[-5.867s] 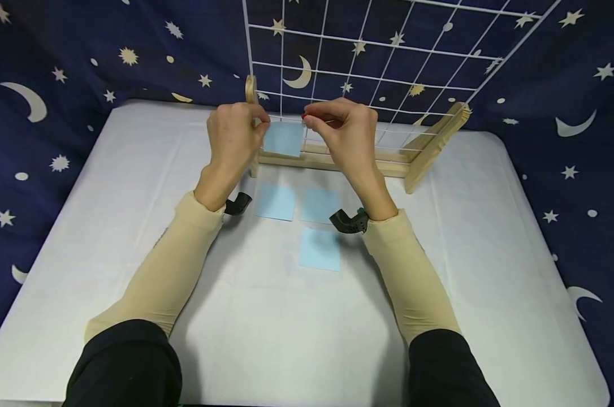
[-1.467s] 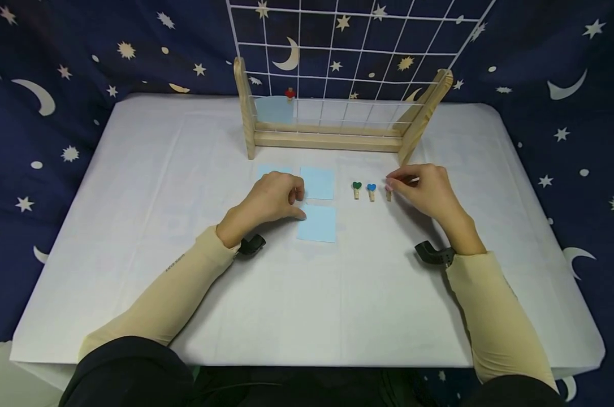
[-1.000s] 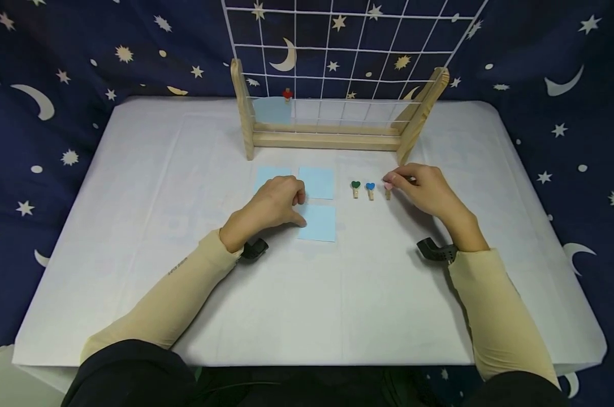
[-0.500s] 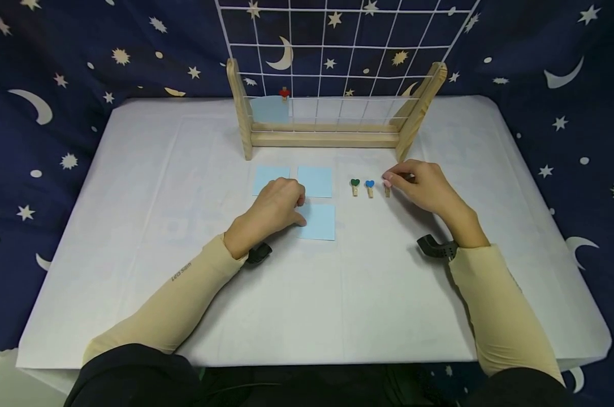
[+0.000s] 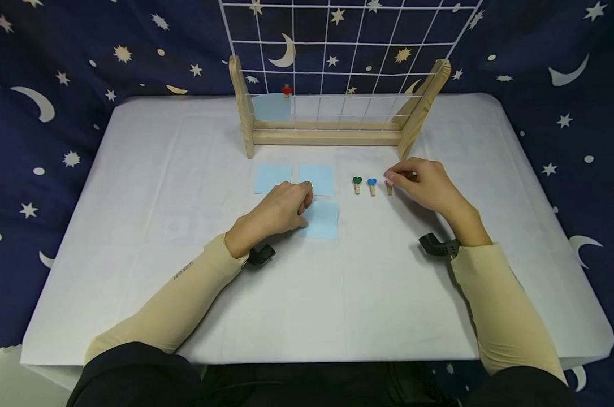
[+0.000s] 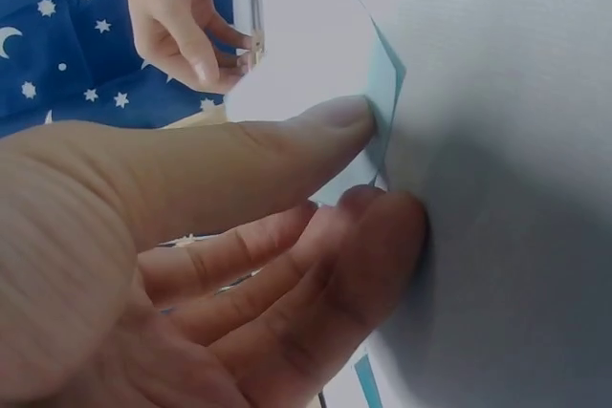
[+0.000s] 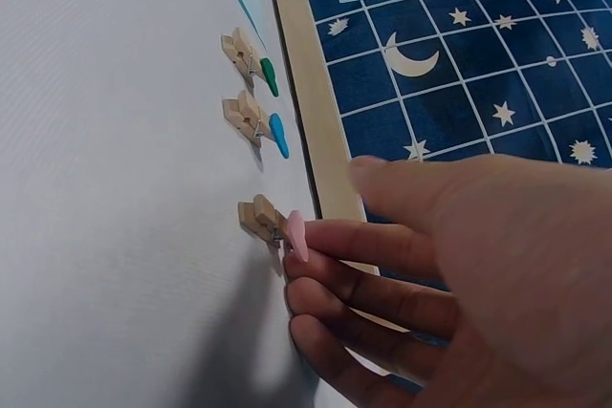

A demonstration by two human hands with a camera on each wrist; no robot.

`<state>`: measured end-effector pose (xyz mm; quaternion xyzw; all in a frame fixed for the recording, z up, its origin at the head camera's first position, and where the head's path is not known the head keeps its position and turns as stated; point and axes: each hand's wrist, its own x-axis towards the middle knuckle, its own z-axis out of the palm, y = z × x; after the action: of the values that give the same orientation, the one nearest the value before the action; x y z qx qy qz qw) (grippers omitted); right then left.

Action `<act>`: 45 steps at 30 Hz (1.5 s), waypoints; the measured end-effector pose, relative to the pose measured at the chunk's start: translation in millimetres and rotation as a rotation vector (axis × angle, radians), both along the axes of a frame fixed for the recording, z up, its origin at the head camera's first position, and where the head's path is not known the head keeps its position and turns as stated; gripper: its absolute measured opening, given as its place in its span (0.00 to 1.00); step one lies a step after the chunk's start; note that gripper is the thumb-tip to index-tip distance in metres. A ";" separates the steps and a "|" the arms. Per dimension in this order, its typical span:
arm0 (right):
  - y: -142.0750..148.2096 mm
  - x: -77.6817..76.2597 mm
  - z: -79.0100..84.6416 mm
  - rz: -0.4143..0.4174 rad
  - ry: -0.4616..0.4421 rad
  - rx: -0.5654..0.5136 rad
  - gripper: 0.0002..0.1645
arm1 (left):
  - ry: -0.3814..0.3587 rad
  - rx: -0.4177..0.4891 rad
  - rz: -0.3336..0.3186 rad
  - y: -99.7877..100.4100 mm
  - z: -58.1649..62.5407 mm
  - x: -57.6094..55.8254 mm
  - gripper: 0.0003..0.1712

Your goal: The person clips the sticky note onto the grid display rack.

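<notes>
My left hand (image 5: 281,209) pinches the left edge of the lower blue paper square (image 5: 322,220) between thumb and fingers. In the left wrist view this paper (image 6: 384,74) stands tilted beside the thumb. My right hand (image 5: 426,181) is at a small wooden clothespin with a pink heart (image 7: 298,236); the index fingertip touches the heart, while the thumb stands apart from it. A green-heart clothespin (image 5: 357,185) and a blue-heart clothespin (image 5: 372,186) lie to its left. Two more blue squares, a left one (image 5: 272,178) and a right one (image 5: 317,180), lie above the pinched one.
At the back stands a white wire grid (image 5: 358,43) on a wooden base (image 5: 327,137). A red-heart clothespin (image 5: 286,90) holds a blue square (image 5: 271,107) at its lower left. White cloth covers the table (image 5: 398,305); a starry curtain surrounds it.
Both hands have come down from the grid, leaving the red-heart clothespin on its blue square. Lately the left hand shifted slightly right and tilted up the lower square; the right hand stayed by the pink-heart clothespin.
</notes>
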<state>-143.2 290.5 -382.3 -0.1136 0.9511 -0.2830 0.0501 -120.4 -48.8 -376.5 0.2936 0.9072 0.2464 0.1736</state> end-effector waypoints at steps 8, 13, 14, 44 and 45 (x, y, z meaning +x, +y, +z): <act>3.2 0.8 -3.8 0.033 0.037 0.029 0.12 | 0.025 -0.046 -0.030 0.4 -2.0 -2.2 0.26; 3.0 2.0 -1.3 0.050 0.050 0.010 0.12 | 0.057 -0.029 -0.012 -0.2 -0.7 -4.0 0.16; 2.9 2.3 -0.6 0.050 0.046 0.010 0.12 | 0.057 -0.008 -0.002 -0.5 -0.9 -4.8 0.14; 4.6 2.1 1.7 -0.042 0.016 -0.111 0.11 | 0.107 0.162 0.124 -0.7 0.1 -5.1 0.07; 4.9 2.0 1.7 -0.045 0.022 -0.126 0.11 | 0.115 0.168 0.121 -0.4 -0.2 -5.1 0.07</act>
<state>-141.3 295.4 -380.6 -0.0984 0.9341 -0.3422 0.0258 -125.6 -49.2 -376.7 0.2655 0.9078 0.3143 0.0809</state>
